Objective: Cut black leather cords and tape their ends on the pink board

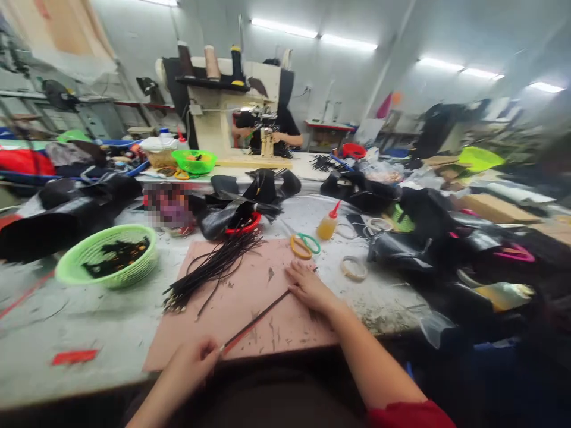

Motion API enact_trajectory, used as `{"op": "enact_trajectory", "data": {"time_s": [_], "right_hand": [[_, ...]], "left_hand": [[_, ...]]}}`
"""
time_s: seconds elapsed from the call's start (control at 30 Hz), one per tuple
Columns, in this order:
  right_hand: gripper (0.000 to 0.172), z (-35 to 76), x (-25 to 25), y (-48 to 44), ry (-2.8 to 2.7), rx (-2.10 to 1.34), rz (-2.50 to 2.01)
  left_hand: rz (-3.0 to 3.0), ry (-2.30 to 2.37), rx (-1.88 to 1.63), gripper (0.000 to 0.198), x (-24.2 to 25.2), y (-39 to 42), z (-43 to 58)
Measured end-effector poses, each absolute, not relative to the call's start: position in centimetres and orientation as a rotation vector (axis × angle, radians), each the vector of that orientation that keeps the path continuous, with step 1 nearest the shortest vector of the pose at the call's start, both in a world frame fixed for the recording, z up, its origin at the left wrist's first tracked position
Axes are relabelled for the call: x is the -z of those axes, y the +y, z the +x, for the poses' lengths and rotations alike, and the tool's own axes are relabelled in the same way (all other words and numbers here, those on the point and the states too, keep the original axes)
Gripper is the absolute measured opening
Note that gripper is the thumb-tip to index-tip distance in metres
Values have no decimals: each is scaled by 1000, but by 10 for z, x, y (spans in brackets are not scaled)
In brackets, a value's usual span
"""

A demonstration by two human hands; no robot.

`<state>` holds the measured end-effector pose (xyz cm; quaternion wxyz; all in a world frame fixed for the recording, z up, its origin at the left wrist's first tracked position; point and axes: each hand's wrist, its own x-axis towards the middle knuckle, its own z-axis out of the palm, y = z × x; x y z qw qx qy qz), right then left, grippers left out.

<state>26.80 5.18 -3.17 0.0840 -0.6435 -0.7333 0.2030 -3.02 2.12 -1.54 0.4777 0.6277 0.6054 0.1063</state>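
My left hand [195, 359] is closed on the near end of a thin dark strip [256, 321] with a red edge. The strip stretches diagonally across a pink cutting board [250, 333]. My right hand [307, 286] lies on the board at the strip's far end, fingers pressed down on it. A bundle of thin black cords [213, 270] lies on the board's left part. Scissors with yellow and green handles [304, 245] rest just beyond my right hand.
A green basket [107, 257] sits at left, a glue bottle with a red tip [328, 224] behind the scissors, tape rings [354, 268] at right. Black material is piled across the table. Another person works at a sewing machine [232, 113] at the back.
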Motion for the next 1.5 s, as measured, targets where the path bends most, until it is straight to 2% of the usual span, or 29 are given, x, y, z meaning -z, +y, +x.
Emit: {"op": "enact_trajectory", "data": {"time_s": [0.2, 0.33, 0.5, 0.63, 0.83, 0.97, 1.03, 1.13, 1.23, 1.5], "right_hand": [[53, 272, 51, 47, -2188, -527, -1884], [54, 275, 46, 47, -2146, -474, -1856], [42, 288, 21, 82, -1909, -230, -2090], [38, 297, 13, 124, -1851, -313, -2282], [56, 309, -1, 140, -1797, -342, -2429], [59, 305, -22, 111, -1732, -254, -2347], [56, 290, -30, 84, -1750, -406, -2113], [54, 255, -35, 34, -1896, -917, -1675], [44, 221, -36, -9, -2052, -1208, -1352], [44, 188, -50, -25, -2223, -1426, -1226]], "left_hand": [[1535, 1498, -192, 18, 0, 12, -26], [1515, 1487, -205, 16, 0, 10, -27], [1434, 1481, -239, 15, -1, 11, -25], [1351, 1461, -262, 19, -1, 12, -26], [1173, 1372, -361, 29, -8, 14, -30], [940, 1262, -558, 31, -16, 14, -32], [868, 1247, -652, 30, -20, 15, -32], [821, 1258, -797, 29, -25, 16, -29], [783, 1259, -914, 26, -31, 16, -25], [764, 1246, -968, 22, -40, 15, -21]]}}
